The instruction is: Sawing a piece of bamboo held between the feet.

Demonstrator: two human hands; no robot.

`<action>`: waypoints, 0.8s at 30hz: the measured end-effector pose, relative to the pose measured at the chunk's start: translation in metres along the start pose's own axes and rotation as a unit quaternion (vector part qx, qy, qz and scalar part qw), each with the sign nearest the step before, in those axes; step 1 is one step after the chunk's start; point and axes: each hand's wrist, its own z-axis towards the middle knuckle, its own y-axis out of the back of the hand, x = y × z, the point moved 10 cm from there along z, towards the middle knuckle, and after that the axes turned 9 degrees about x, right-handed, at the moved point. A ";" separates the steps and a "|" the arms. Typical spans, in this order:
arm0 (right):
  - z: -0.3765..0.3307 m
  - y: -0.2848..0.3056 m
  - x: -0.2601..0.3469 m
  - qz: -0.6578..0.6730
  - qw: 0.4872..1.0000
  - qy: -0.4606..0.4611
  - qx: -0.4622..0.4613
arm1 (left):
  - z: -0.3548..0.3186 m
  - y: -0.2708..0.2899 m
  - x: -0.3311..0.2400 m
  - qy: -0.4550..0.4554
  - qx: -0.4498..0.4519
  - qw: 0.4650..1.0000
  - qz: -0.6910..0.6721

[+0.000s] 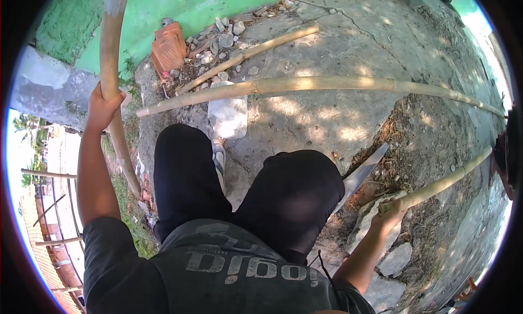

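Seated person w/ 2 bamboo poles. Left hand (102,108) is clenched round an upright bamboo pole (111,68), left of the person's knees (245,183). Right hand (391,211) grasps the end of a thinner bamboo pole (447,180), right of the knees. 2 more poles, long (327,85) and short (250,52), lie on cracked concrete (354,36) beyond the knees; red brick (168,48) nr the green wall (185,6).

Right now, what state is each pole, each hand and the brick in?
Left hand: shut around the upright pole.
Upright pole: standing, held.
Right hand: shut on the end of the slanted pole.
Slanted pole: held at its near end.
Long pole: lying on the concrete, untouched.
Short pole: lying on rubble.
Brick: resting by the green wall.
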 end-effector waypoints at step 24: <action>-0.179 -0.319 0.159 -0.702 0.445 0.444 0.334 | -0.168 0.065 0.354 0.154 0.050 0.980 0.116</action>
